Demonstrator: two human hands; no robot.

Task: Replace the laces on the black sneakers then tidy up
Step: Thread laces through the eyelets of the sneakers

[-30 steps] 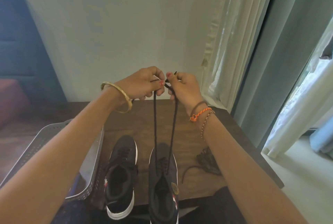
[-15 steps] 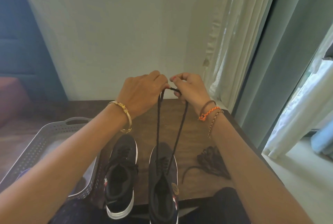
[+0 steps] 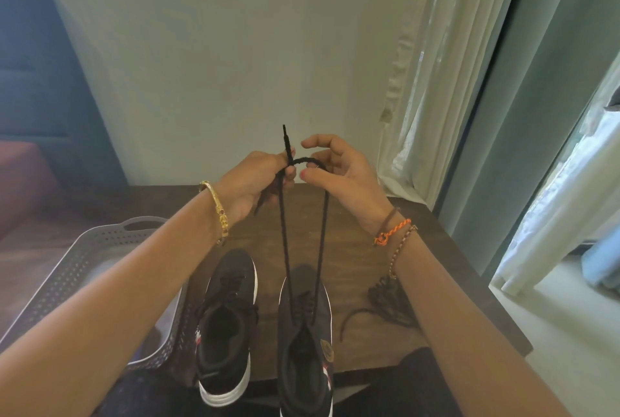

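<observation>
Two black sneakers stand side by side on the brown table (image 3: 362, 215), toes away from me. The left sneaker (image 3: 228, 326) is laced. From the right sneaker (image 3: 307, 343) both ends of a black lace (image 3: 285, 242) run up, taut, to my hands above the table. My left hand (image 3: 258, 182) grips one strand, and its tip sticks up past my fingers. The other strand loops across to my right hand (image 3: 339, 171), whose thumb and curled fingers hold it loosely.
A loose pile of dark old laces (image 3: 385, 306) lies on the table right of the shoes. A grey perforated plastic basket (image 3: 77, 269) sits at the left. A white wall is ahead, curtains (image 3: 436, 81) at right, a dark chair (image 3: 40, 81) at far left.
My hands have crossed the two lace ends: one tip now points up from my left hand, and my right hand has opened out a little around the loop.
</observation>
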